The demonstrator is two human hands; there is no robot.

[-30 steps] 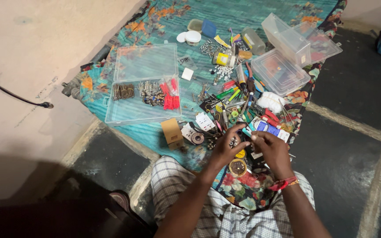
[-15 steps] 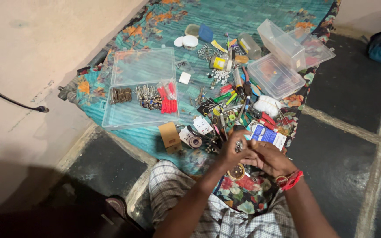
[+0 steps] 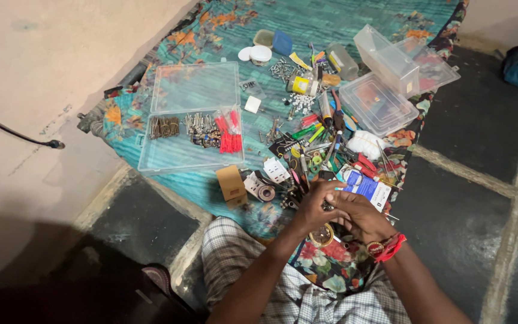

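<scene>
Here the left hand [image 3: 310,207] and the right hand [image 3: 360,213] meet over the near edge of a teal floral cloth [image 3: 343,18], fingers curled together around some small metal bits [image 3: 327,206]; the grip of each is clenched on them, though what exactly they are is too small to tell. A red thread band [image 3: 392,246] circles the right wrist. Just beyond the hands lies a blue-and-white packet [image 3: 368,187], with a heap of small tools [image 3: 319,141] behind it. To the left sit a small cardboard box [image 3: 231,182] and an open clear organiser case [image 3: 192,123] holding screws and red plugs [image 3: 229,132]. Clear plastic boxes [image 3: 385,78] stand farther back.
</scene>
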